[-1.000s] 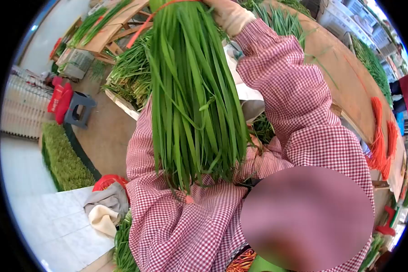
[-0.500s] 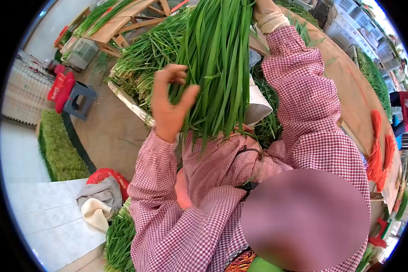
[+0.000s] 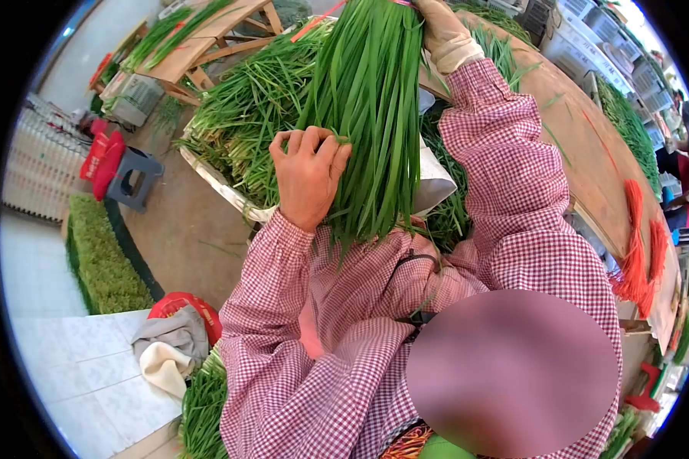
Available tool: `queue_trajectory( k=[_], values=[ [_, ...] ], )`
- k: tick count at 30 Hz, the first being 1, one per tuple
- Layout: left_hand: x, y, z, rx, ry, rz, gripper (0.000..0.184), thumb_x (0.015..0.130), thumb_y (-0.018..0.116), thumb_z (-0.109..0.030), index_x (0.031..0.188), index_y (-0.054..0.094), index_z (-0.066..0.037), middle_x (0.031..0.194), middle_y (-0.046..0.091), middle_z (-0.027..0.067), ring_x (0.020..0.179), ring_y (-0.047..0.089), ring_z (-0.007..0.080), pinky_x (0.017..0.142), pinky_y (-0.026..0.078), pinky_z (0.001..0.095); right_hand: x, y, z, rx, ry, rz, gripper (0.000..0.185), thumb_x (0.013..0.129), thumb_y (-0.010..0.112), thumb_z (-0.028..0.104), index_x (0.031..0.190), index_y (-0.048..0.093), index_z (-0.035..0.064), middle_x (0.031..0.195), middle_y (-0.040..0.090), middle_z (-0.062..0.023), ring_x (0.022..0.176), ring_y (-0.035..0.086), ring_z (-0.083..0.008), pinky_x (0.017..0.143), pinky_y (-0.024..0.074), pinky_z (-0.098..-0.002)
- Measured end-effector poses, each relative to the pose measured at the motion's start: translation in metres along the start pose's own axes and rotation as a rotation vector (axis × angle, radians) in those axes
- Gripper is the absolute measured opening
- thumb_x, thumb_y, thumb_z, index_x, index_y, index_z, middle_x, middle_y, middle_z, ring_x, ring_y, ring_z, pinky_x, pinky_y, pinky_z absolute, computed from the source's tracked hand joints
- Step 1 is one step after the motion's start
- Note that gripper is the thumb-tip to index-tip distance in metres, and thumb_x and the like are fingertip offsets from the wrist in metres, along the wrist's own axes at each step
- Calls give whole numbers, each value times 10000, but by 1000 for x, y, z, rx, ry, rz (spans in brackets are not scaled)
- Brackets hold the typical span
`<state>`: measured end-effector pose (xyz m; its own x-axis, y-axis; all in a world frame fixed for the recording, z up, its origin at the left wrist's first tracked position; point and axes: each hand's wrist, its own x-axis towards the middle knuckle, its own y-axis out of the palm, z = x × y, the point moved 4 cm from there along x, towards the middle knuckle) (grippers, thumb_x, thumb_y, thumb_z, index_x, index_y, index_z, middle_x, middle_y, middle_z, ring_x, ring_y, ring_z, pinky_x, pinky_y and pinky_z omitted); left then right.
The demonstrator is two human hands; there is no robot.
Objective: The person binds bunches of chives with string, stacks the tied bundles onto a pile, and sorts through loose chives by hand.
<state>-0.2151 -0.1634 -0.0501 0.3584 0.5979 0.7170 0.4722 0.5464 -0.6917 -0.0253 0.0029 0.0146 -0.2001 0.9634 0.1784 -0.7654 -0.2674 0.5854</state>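
Note:
A big bundle of long green leaves (image 3: 375,115) hangs down in front of my chest, with a band round it at the top edge of the view. At its upper right is my right hand (image 3: 444,34) in a pale glove, gripping the banded part; its fingertips are partly hidden. My bare left hand (image 3: 310,172) touches the left side of the bundle, fingers curled and pinched on a leaf. The leaf tips hang loose over my checked sleeves.
Behind the bundle, a white crate (image 3: 226,187) holds more green leaves (image 3: 245,115). On the right stands a wooden table (image 3: 589,161) with red ties (image 3: 634,245). A grey stool (image 3: 134,180) is at left. A person (image 3: 685,172) is at the far right edge.
My left hand came up from out of sight behind the leaves, opened beside them, then closed at their left side. The bundle and my right hand have shifted to the right.

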Motion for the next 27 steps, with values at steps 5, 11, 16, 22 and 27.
queue_trajectory(
  k=[5,11,16,22,27],
  values=[
    [-6,1,5,-216,-105,15,190,863,464,-169,747,580,-75,838,519,36,810,475,216,844,281,403,-4,-1,-7,127,119,100,251,838,595,179,1016,576,4,806,638,-96,654,619,-186,571,520,-291],
    [-2,-3,-2,-272,-209,52,236,856,496,-277,766,572,-72,755,514,37,764,471,217,820,288,388,-4,-8,-5,103,28,38,217,841,590,169,992,561,15,793,633,-86,633,620,-192,546,527,-302],
    [14,-1,-23,-41,-166,49,285,785,615,-353,802,580,-71,775,543,34,807,502,221,843,292,404,-9,-5,-7,119,-23,25,272,859,559,167,1063,538,-12,892,629,-134,725,631,-221,603,544,-321],
    [6,6,-19,-56,-111,-26,171,854,536,-204,769,563,-58,750,519,43,790,489,236,847,292,404,-24,4,2,140,-7,94,280,868,542,165,1056,532,-42,887,629,-149,714,633,-227,611,547,-319],
    [-9,13,-12,-98,-173,-13,136,817,572,-157,733,549,-52,726,507,41,761,479,226,819,309,393,-19,-1,-3,217,132,157,237,868,539,167,978,561,-43,817,634,-114,641,622,-188,567,534,-287]
  ],
)
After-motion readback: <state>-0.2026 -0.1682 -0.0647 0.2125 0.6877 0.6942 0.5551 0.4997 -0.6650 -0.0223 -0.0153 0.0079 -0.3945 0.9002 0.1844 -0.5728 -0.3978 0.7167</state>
